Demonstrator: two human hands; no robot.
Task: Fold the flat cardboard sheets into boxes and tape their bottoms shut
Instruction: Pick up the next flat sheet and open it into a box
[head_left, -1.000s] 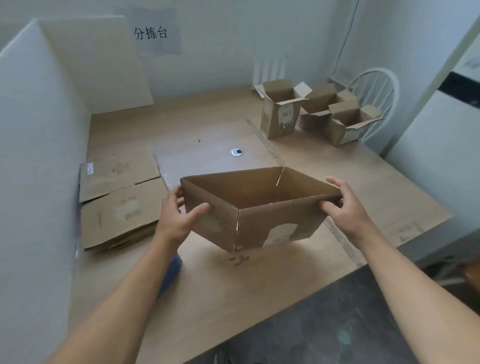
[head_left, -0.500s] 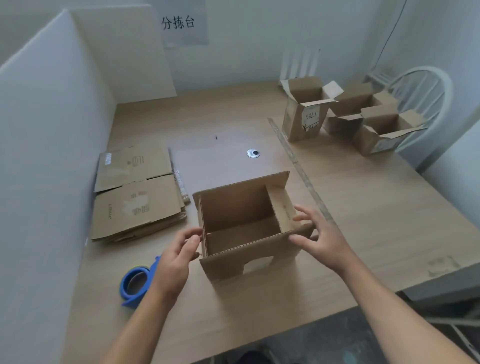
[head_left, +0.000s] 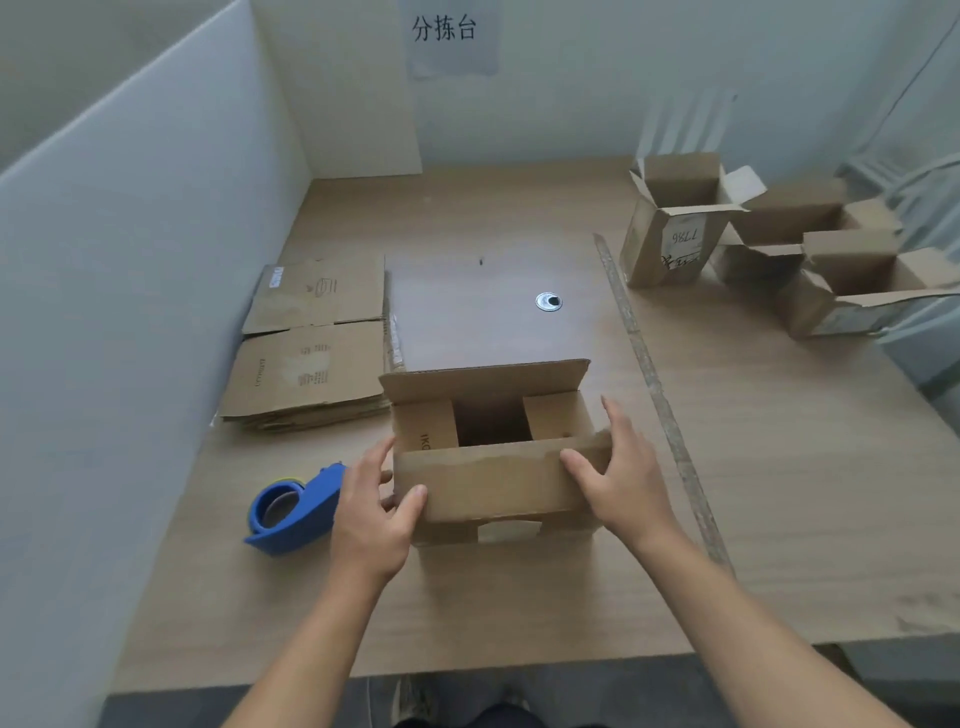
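A brown cardboard box (head_left: 488, 483) stands on the wooden table (head_left: 779, 493) in front of me, its flaps facing up. Both short flaps lie folded inward, the far long flap stands up, and the near long flap leans inward over the opening. My left hand (head_left: 371, 514) grips the box's near left corner, thumb on the near flap. My right hand (head_left: 623, 483) presses on the right end of that flap with straight fingers. A blue tape dispenser (head_left: 291, 512) lies just left of my left hand. A stack of flat cardboard sheets (head_left: 311, 369) lies further left.
Several folded open boxes (head_left: 670, 234) stand at the far right of the table. A white partition (head_left: 130, 312) closes off the left side. A round cable grommet (head_left: 548, 301) sits in the table beyond the box. The table's front edge is close to me.
The box went from held in the air to standing on the table. The short flaps got folded in, and both hands moved onto the near long flap.
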